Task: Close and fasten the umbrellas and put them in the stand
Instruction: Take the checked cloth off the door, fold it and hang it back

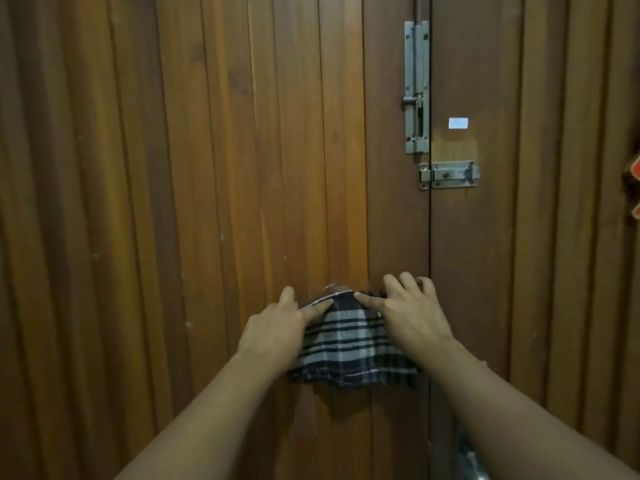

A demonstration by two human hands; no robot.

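No umbrella and no stand are in view. A dark blue and white plaid cloth (pixel 346 344) hangs flat against a wooden door (pixel 242 168). My left hand (pixel 277 323) rests on its upper left corner, thumb on the fabric and fingers spread on the wood. My right hand (pixel 408 310) presses the upper right corner, thumb on the cloth and fingers over its top edge. Both hands pin the cloth to the door at its top.
The door is a double one of vertical brown planks. A tall metal bolt (pixel 416 86) and a smaller sliding latch (pixel 449 174) sit at the seam on the right. A red object (pixel 634 188) shows at the right edge. A metal fitting (pixel 471 459) is low by the seam.
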